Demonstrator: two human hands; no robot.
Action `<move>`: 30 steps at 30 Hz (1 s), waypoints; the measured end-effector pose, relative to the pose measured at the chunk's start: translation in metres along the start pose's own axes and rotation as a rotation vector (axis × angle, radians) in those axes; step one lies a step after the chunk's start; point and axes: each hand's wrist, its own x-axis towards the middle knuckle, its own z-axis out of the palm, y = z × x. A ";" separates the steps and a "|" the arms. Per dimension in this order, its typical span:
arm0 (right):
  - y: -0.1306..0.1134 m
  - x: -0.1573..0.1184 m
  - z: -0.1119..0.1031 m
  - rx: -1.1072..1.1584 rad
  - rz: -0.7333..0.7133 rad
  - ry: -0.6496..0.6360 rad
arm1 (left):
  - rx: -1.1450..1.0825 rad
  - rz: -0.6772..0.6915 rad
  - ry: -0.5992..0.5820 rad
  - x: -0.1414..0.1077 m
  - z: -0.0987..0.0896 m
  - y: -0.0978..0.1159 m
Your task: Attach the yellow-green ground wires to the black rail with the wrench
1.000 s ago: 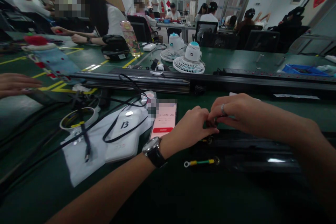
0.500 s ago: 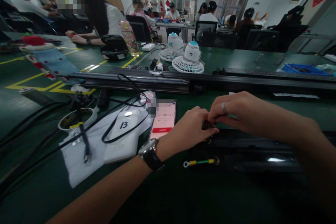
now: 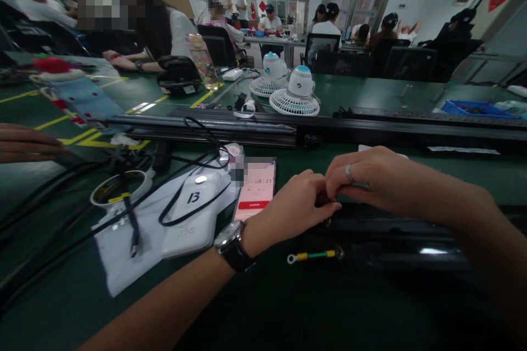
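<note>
My left hand [image 3: 302, 197] and my right hand [image 3: 362, 173] meet at the end of a long black bar [image 3: 395, 241]. Both are closed, fingertips together around something small and dark that I cannot make out. A short green and yellow wire with a ring terminal [image 3: 319, 255] sticks out leftward from the nearer bar end, just below my hands. Left of my left hand lies a phone [image 3: 256, 192] with a timer on its screen. A white power bank marked 13 [image 3: 193, 211] rests on a white sheet [image 3: 119, 258].
Black cables [image 3: 123, 214] and a tape roll [image 3: 121, 189] lie at left. Long dark rails [image 3: 226, 132] cross the table behind my hands, with two white fans [image 3: 294, 93] beyond. Another person's hand [image 3: 28, 143] is at the left edge. A blue tray [image 3: 477, 108] stands far right.
Another person's hand has come in at the left edge, where a grey cylinder lay in view before. My own hands stay together at the bar end, shifted only slightly.
</note>
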 end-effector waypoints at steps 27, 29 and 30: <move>0.006 -0.002 0.015 0.075 0.058 0.002 | 0.080 -0.029 0.023 -0.011 0.009 0.008; 0.004 0.000 0.014 0.090 0.061 0.010 | 0.087 -0.025 0.020 -0.012 0.011 0.008; 0.002 0.001 0.013 0.095 0.064 0.010 | 0.089 -0.024 0.021 -0.012 0.011 0.008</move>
